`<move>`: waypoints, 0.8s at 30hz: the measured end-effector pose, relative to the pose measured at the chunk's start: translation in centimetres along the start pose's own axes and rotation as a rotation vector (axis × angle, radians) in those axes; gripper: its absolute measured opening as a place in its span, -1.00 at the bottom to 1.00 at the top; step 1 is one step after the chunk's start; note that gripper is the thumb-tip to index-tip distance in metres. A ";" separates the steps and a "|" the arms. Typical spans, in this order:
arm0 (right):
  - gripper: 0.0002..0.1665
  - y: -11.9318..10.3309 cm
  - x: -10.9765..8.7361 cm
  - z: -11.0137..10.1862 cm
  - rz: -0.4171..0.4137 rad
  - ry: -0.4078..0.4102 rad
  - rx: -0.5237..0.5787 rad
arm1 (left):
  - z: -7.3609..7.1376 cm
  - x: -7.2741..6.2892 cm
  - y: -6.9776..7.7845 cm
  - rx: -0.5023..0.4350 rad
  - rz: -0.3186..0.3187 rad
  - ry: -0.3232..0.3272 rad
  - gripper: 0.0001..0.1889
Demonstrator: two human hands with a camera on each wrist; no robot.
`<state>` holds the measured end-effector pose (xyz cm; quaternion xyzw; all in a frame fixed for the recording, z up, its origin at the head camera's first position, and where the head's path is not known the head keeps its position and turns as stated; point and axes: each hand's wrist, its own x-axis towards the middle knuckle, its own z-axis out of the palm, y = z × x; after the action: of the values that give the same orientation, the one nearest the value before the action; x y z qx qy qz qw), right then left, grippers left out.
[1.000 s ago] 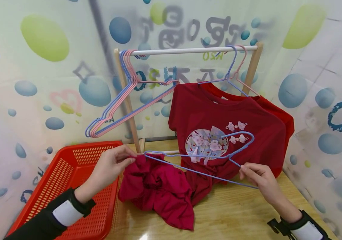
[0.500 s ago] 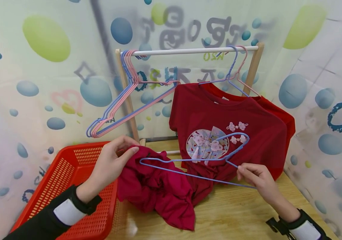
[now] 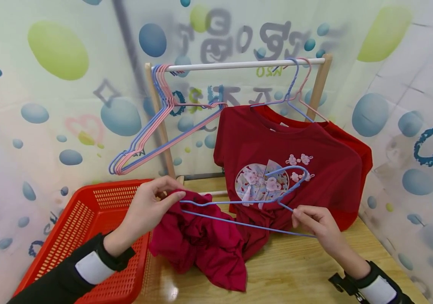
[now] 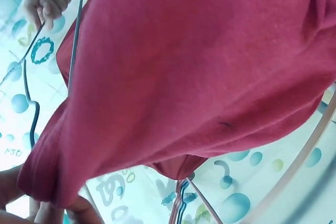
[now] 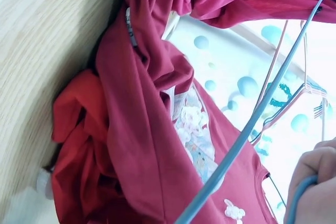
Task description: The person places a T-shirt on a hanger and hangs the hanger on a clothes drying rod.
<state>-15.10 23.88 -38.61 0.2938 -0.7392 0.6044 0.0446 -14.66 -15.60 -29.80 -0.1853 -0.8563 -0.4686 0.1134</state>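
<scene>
My left hand [image 3: 150, 211] pinches the raised edge of a crumpled crimson garment [image 3: 209, 249], whose lower folds lie on the table. My right hand [image 3: 320, 226] holds a blue wire hanger [image 3: 291, 190] by its right shoulder, hook upward. The hanger's left end reaches the cloth beside my left thumb, and its tip is hidden there. Up close in the left wrist view, the crimson cloth [image 4: 199, 77] fills much of the frame, bunched between the fingers. A blue wire [image 5: 252, 124] crosses the right wrist view in front of the shirts.
A wooden rack with a white rail [image 3: 235, 65] stands behind. Several pink and blue hangers [image 3: 169, 101] hang at its left. A dark red printed shirt [image 3: 262, 147] and a brighter red shirt [image 3: 362, 152] hang at its right. A red plastic basket [image 3: 140, 270] stands left on the wooden table [image 3: 300, 274].
My left hand has lifted the garment's edge, then moved slightly right with it. My right hand has brought the hanger left, so its left end now overlaps the cloth.
</scene>
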 end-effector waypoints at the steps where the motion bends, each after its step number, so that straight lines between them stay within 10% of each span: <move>1: -0.63 0.0 0.1 0.1 -0.004 0.000 0.000 | 0.0 0.0 0.0 0.000 -0.006 -0.006 -0.92; 16: -0.64 0.0 1.3 1.6 -0.035 -0.003 -0.030 | 1.3 0.3 0.4 0.008 0.008 -0.090 -0.93; 24: -0.64 0.0 1.3 1.7 -0.039 0.022 -0.037 | 2.1 0.4 0.4 0.107 0.120 -0.101 -0.92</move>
<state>-15.70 21.83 -38.49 0.3007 -0.7440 0.5926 0.0700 -14.89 -13.53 -30.52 -0.2533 -0.8721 -0.4046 0.1077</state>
